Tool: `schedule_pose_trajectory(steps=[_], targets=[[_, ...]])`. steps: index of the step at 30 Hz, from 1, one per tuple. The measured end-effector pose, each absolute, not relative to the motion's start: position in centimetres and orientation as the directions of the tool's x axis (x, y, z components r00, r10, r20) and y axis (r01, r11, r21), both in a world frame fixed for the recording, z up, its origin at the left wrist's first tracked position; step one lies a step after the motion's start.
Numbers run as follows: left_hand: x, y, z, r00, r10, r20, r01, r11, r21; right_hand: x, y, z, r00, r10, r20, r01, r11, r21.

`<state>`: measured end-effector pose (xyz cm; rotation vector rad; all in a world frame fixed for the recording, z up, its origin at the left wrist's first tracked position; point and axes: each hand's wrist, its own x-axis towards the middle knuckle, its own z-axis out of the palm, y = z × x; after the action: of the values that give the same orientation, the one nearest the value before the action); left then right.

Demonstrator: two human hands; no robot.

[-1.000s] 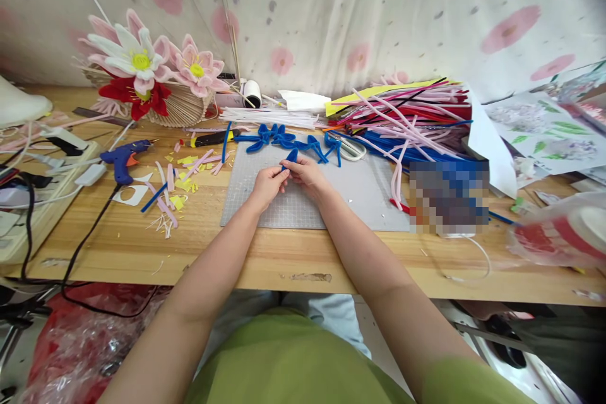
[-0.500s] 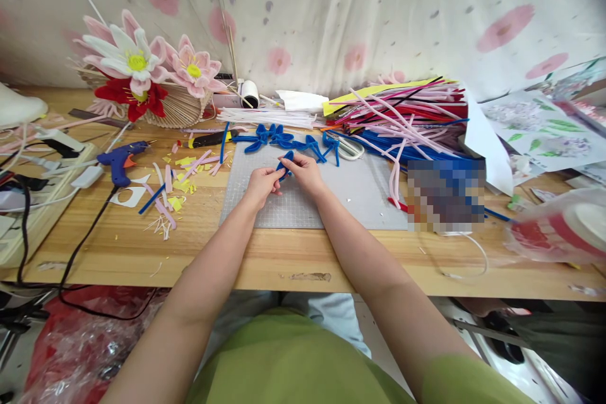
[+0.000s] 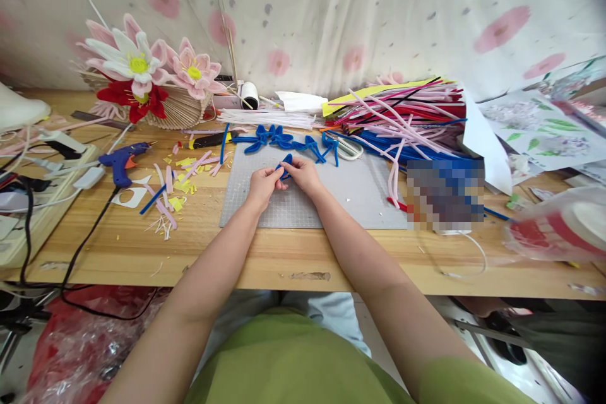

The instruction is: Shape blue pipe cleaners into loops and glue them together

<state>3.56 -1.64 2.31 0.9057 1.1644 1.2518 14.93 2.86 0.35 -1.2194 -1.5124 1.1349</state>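
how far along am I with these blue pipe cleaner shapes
Done: a row of bent blue shapes lies at the far edge of the grey mat. In hand: left hand and right hand pinch one blue piece, partly bent. Left: the pile of straight pipe cleaners looks large.

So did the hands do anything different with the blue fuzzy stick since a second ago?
Hardly. The left hand and right hand keep pinching the same blue pipe cleaner between them over the grey cutting mat, with its bent loop sitting a little lower between the fingertips. Nothing was picked up or let go. The blue glue gun, the finished blue shapes and the pile of pipe cleaners lie where they were.
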Motion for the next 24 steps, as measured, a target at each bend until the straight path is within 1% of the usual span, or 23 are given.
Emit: schedule_pose_trajectory(steps=[2, 4, 8, 10, 12, 17, 21, 24], targets=[[3.6, -1.7, 2.2, -0.032, 0.992, -0.12, -0.208, 0.111, 0.972, 15.1, 2.9, 0.5, -0.162, 0.986, 0.028, 0.15, 0.052, -0.987], [3.6, -1.7, 2.3, 0.0, 0.991, -0.131, -0.204, 0.129, 0.971, 15.2, 2.7, 0.9, -0.179, 0.984, -0.017, 0.083, -0.002, -0.997], [3.6, -1.8, 3.1, 0.022, 0.966, -0.256, -0.195, 0.255, 0.947, 15.5, 1.8, 2.2, -0.204, 0.977, -0.056, -0.026, -0.062, -0.998], [3.7, -1.8, 3.3, -0.003, 0.954, -0.301, -0.184, 0.295, 0.938, 15.6, 1.6, 2.4, -0.233, 0.971, -0.056, -0.03, -0.064, -0.997], [3.9, -1.7, 3.2, -0.048, 0.948, -0.316, -0.17, 0.304, 0.938, 15.6, 1.8, 2.1, -0.256, 0.966, -0.043, -0.003, -0.046, -0.999], [4.4, -1.6, 2.3, -0.181, 0.95, -0.256, -0.116, 0.238, 0.964, 15.4, 2.6, 0.7, -0.196, 0.979, 0.061, 0.113, 0.085, -0.99], [4.3, -1.6, 2.1, -0.171, 0.96, -0.22, -0.077, 0.21, 0.975, 15.6, 2.3, 1.0, -0.226, 0.973, 0.045, 0.074, 0.064, -0.995], [4.0, -1.5, 2.5, -0.15, 0.956, -0.251, -0.074, 0.243, 0.967, 16.0, 2.0, 1.7, -0.254, 0.967, 0.022, 0.042, 0.034, -0.999]])
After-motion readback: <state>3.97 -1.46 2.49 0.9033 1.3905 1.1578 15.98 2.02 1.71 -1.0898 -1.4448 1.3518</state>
